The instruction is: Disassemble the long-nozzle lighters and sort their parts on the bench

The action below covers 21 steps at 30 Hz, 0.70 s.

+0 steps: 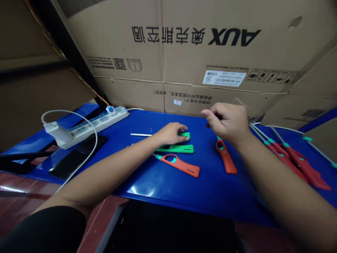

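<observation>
floor (104, 211) shows red below the edge of my blue table (152, 191). on the table, red lighters (313, 172) lie bunched at the right, overlapping too much to count surely. well left of them, a slanted orange lighter (181, 166) points its nozzle away from me, and a lone orange lighter (228, 160) lies between it and the reds. my phone (71, 160) is off to the left. just past the slanted one lies a lower green lighter (181, 149), then an upper green lighter (186, 135), partly under my left hand (171, 133); those fingers curve over it, but i can't tell if they grip. my right hand (231, 121) is curled in mid-air round a dark red thing (207, 125), mostly hidden. i'd judge it partway: three lighters form a rough row, while the lone orange one and the reds lie outside it. farther back are the power strip (100, 123) and the box (171, 70).
</observation>
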### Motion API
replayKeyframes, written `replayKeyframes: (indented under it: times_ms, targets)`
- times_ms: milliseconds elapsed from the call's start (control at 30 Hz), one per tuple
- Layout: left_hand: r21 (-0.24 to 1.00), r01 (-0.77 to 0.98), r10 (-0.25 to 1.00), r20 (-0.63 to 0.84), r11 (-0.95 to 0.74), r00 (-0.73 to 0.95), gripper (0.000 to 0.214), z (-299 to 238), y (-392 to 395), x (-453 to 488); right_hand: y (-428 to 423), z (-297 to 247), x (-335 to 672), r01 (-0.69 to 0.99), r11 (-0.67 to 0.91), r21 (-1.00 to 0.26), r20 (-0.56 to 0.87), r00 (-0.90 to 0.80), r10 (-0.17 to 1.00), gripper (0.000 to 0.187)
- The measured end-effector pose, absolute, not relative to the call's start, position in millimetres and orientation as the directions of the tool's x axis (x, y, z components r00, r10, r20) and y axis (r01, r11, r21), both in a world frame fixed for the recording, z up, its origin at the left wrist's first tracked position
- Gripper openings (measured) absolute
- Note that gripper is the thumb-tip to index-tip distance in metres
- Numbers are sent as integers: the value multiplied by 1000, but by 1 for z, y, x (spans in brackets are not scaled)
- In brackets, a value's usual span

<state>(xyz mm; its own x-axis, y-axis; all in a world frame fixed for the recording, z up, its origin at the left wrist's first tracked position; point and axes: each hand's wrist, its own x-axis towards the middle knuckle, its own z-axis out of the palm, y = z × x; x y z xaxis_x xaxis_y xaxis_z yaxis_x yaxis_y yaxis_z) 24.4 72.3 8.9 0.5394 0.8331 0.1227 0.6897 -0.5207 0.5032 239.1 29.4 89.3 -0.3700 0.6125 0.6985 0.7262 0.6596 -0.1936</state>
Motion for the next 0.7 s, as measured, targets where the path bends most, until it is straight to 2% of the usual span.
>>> replayKeyframes:
  times_ms: [100, 300, 533, 700]
  targets:
    - [444, 727, 836, 108, -525, 537, 37, 2, 69, 32, 50, 76, 225, 765, 625, -157, 705, -357, 613, 44]
    - [409, 712, 816, 178, -570, 551, 38, -5, 61, 27, 59, 42, 225, 759, 650, -36, 620, -492, 611, 48]
    - [414, 701, 802, 142, -581, 580, 41, -4, 60, 28, 57, 45, 226, 746, 662, -74, 677, -450, 582, 47]
    - [413, 689, 790, 150, -596, 594, 39, -5, 59, 27, 57, 41, 222, 736, 672, -76, 619, -494, 611, 48]
